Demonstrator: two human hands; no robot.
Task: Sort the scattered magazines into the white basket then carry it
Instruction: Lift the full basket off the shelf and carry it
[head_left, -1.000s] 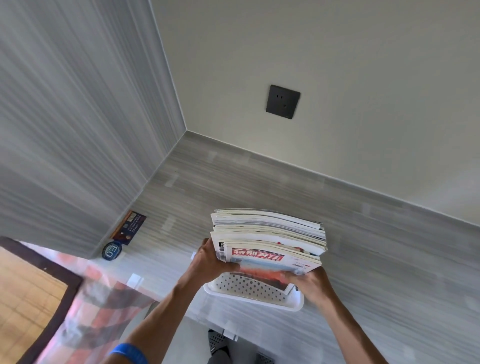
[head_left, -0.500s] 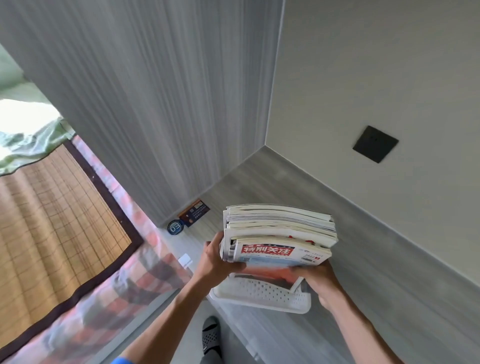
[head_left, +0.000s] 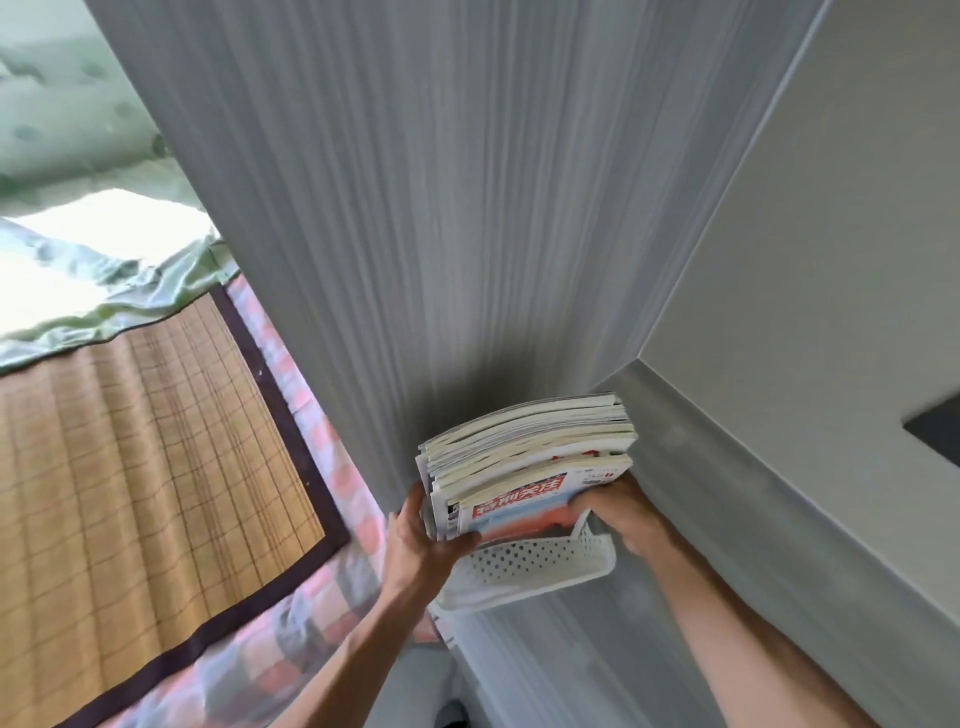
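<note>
Magazines (head_left: 530, 457) stand as a thick stack in the white basket (head_left: 540, 564), rising well above its perforated wall; the front cover carries a red title band.

Head view:
- The basket is lifted clear of the grey desk surface (head_left: 727, 519) and held near the corner where the striped grey panel (head_left: 467, 208) meets the plain wall (head_left: 857, 208).
- The left hand (head_left: 421, 540) is closed on the left end of the load, thumb across the front of the stack, fingers behind. Whether it also touches the basket rim cannot be told.
- The right hand (head_left: 618, 512) is closed on the right end, fingers pressed to the front cover just above the basket's corner.
- The basket and stack are tilted, left end lower.
- A bed with a woven mat (head_left: 130, 467) and checked sheet (head_left: 311, 597) lies to the left; a dark wall socket (head_left: 935, 431) shows at the far right edge.

Procedure for the carrying step, as judged from this state:
1. Level the basket before walking; the stack is top-heavy and likely to slide toward the low end.
2. Shift the hold lower, so that the basket bears the weight, not the covers.
3. Keep thumbs against the front cover to stop pages fanning out.
4. Keep the load close to the body and clear of the panel.
</note>
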